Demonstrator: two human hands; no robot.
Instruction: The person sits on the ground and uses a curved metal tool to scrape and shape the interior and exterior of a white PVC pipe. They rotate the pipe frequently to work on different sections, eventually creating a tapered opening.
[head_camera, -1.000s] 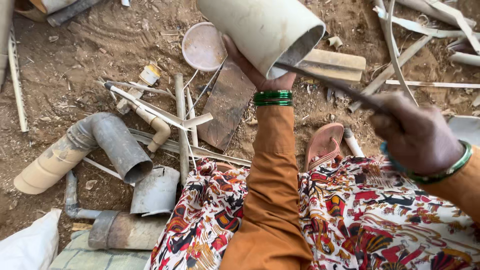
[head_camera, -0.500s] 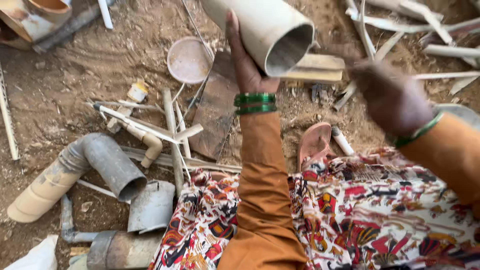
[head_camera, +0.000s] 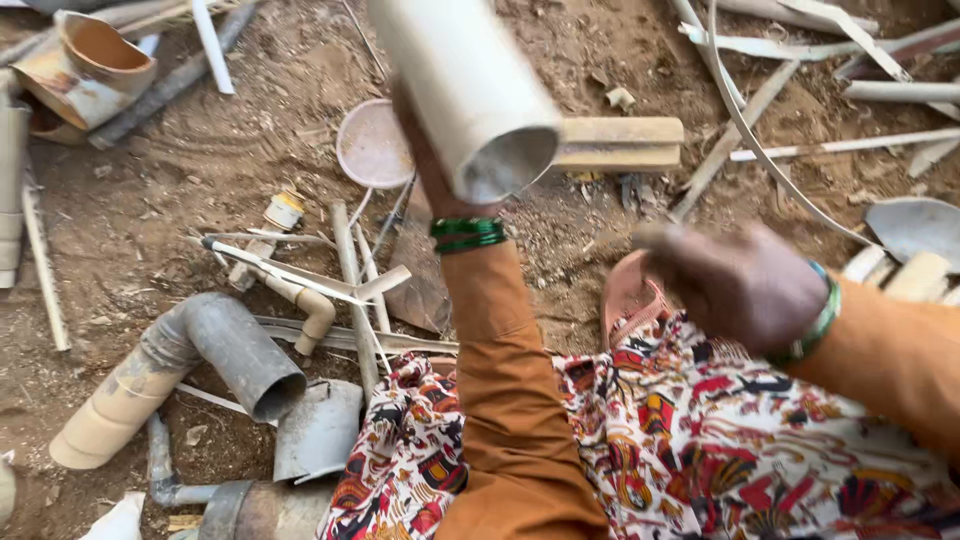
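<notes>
My left hand, with green bangles at the wrist, is wrapped around a wide cream plastic pipe. The pipe is raised above the dirt ground, its open end facing me. My right hand hovers lower to the right, blurred, seen from the back with fingers curled. Nothing shows in it, and the palm is hidden. It is above my patterned red and white cloth, close to a pink sandal.
Scrap lies all over the dirt: a grey pipe elbow joined to a cream pipe, a round lid, a wooden block, thin pipe fittings, a rusty vessel, strips and a metal piece.
The thin blade that my right hand held against the pipe a second ago is gone from view. That hand has dropped away from the pipe towards my lap. The pipe stays raised.
</notes>
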